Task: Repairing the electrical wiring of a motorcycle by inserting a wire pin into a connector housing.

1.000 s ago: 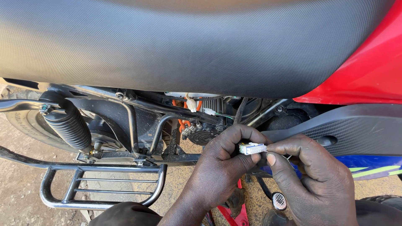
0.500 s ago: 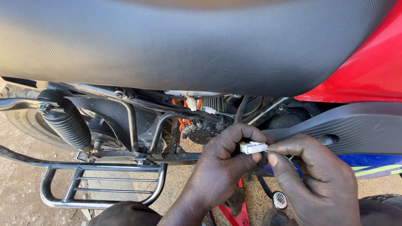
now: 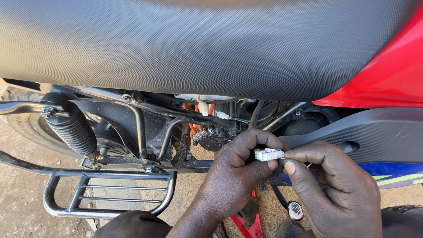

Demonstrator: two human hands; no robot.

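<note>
A small white plastic wiring connector is pinched between both my hands below a motorcycle's black textured seat. My left hand curls around its left end with fingers and thumb. My right hand grips its right end with thumb and forefinger. The connector's wires are hidden behind my fingers. Just behind my hands sits the open frame bay with orange cables and a finned black unit.
A red tank panel and a black-and-blue side cover lie to the right. A rear shock with a ribbed boot and a tubular metal footrest rack are at left. Sandy ground lies below.
Both hands and the connector have stayed almost still; only tiny shifts of the fingers show.
</note>
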